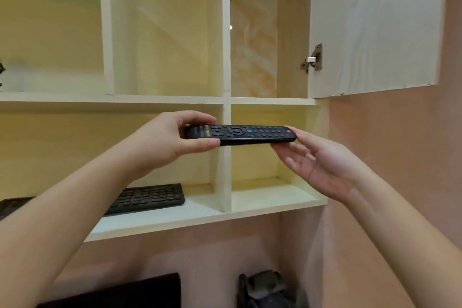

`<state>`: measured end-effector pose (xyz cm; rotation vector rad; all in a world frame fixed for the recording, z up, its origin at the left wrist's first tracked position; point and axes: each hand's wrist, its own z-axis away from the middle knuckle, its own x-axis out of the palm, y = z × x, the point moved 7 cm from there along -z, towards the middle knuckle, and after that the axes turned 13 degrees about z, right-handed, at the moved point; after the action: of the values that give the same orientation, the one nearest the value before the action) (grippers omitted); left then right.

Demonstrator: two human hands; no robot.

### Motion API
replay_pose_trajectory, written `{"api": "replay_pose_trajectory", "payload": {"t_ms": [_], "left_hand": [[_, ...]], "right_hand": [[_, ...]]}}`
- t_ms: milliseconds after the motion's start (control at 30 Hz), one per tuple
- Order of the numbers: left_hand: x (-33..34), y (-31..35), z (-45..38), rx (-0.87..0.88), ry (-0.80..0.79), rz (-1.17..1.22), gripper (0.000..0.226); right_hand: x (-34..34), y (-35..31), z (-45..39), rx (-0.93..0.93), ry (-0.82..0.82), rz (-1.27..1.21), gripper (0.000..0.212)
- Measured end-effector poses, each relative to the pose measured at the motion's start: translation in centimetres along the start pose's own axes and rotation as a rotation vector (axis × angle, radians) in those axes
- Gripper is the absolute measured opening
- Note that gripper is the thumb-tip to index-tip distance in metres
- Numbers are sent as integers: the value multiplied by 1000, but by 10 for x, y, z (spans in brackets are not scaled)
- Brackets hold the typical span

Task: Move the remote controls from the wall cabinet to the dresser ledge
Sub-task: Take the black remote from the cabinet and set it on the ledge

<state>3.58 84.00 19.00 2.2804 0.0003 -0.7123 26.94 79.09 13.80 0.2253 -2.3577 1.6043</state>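
A long black remote control (246, 134) with coloured buttons hangs level in front of the wall cabinet (226, 157), across the upright divider of its lower row. My left hand (175, 141) pinches the remote's left end between thumb and fingers. My right hand (322, 162) is palm up with fingers spread, its fingertips touching the underside of the remote's right end. Another black remote (150, 197) lies flat on the cabinet's bottom shelf at the left, partly hidden by my left forearm.
The cabinet door (375, 25) stands open at the upper right, hinge showing. A pink wall runs along the right and below the cabinet. Below, a dark screen edge (130, 292) and a dark figurine-like object (265, 287) sit at the frame's bottom. The dresser ledge is not in view.
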Motion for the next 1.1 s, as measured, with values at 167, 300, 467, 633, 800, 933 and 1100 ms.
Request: {"api": "replay_pose_trajectory", "payload": {"t_ms": [167,300,467,633,800,933,1100], "left_hand": [[34,-7,15,36,3,129,45],[70,0,25,44,-33,272,40],[131,18,34,48,-176,339,55],[208,58,41,116,-284,372,52],[302,98,45,129,-444,393,47],[370,131,59,176,-522,396,39],[445,161,84,202,-702,487,43]], "right_hand": [[-21,2,44,-45,110,8,31],[-50,-2,82,-41,182,64,29],[-99,-15,135,-54,297,118,31],[-160,-32,201,-49,441,131,26],[-227,-55,276,-55,614,137,22],[-272,-73,337,-67,739,135,20],[-310,-83,411,-71,877,118,23]]}}
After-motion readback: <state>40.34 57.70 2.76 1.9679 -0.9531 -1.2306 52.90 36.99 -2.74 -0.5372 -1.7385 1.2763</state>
